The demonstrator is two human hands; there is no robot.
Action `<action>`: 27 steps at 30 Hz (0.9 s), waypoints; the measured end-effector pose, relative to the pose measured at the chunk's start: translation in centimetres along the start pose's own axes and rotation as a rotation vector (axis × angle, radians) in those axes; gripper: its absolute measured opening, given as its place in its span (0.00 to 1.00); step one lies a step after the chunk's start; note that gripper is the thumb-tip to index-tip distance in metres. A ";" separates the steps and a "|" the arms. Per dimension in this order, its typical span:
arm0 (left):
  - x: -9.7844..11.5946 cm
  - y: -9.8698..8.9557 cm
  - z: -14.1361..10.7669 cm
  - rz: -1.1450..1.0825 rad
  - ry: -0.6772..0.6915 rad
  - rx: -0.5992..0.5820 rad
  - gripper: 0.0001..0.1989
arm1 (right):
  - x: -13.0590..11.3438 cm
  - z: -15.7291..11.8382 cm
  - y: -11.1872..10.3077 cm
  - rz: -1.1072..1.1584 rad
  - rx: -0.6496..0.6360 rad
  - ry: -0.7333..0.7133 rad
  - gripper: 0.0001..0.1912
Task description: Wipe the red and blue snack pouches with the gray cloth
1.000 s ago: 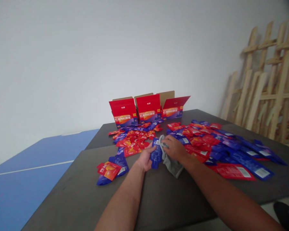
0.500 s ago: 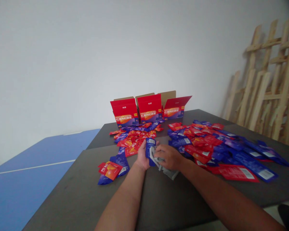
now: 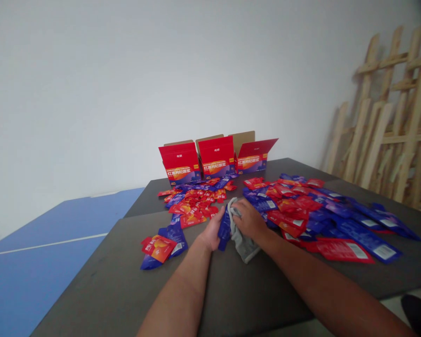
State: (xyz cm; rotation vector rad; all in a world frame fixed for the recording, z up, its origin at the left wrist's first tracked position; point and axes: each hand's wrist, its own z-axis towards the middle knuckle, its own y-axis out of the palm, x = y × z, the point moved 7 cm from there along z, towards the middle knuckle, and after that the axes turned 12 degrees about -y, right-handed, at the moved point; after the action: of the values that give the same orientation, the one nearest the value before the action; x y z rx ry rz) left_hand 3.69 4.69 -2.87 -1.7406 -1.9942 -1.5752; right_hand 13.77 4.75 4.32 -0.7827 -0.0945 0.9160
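Note:
My left hand is closed on a blue sachet, held tilted just above the dark table. A grey cloth is bunched under my right hand, whose fingers are wrapped round it. The cloth lies against the sachet's right side and covers part of it, its lower end hanging toward the table. Beyond my hands spreads a pile of red and blue sachets. A larger heap of the same sachets lies to the right of my right hand.
Three open red boxes, the left box, the middle box and the right box, stand at the table's back. A few sachets lie at left. A blue table adjoins on the left; wooden frames lean at right.
My right hand and the cloth have moved up along the sachet, covering its upper part and white label. The sachet has tilted further to the right.

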 end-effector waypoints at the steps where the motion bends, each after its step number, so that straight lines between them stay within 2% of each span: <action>1: -0.1 -0.3 0.0 0.027 -0.008 0.039 0.21 | 0.8 0.0 -0.2 0.001 0.019 0.043 0.14; 4: 0.2 -0.5 0.0 0.038 -0.006 0.043 0.20 | 2.5 -0.1 -0.9 -0.002 0.083 0.141 0.12; 6: 0.7 -0.3 0.0 -0.010 0.019 -0.004 0.20 | 2.5 -0.1 -1.5 0.005 0.139 0.123 0.12; 9: 1.3 -0.2 -0.1 -0.097 0.060 -0.045 0.21 | -0.3 0.1 -1.3 0.049 0.100 -0.111 0.14; 12: 1.6 0.3 -0.4 -0.170 0.073 -0.152 0.20 | -4.7 -0.5 0.5 0.047 -0.103 -0.437 0.12; 14: 1.3 0.7 -0.4 -0.179 0.030 -0.207 0.20 | -6.6 -0.9 1.6 0.012 -0.201 -0.539 0.11; 16: 0.9 0.9 -0.4 -0.176 -0.018 -0.218 0.21 | -7.1 -0.8 2.1 -0.021 -0.226 -0.508 0.11; 18: 0.6 0.9 -0.3 -0.171 -0.035 -0.199 0.21 | -6.4 -0.4 1.9 -0.041 -0.187 -0.392 0.12; 23: -0.7 1.3 0.1 -0.067 -0.038 -0.086 0.16 | -3.5 0.3 -0.2 -0.054 -0.019 -0.155 0.16; 27: -1.1 1.5 0.0 0.027 -0.016 -0.063 0.17 | -1.1 0.5 -1.7 -0.045 0.060 -0.013 0.13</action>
State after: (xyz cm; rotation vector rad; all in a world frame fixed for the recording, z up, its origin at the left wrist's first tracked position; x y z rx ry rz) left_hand 5.22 3.73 -2.63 -1.8008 -1.9397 -1.6379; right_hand 13.98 3.62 6.05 -0.7164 -0.0954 0.8775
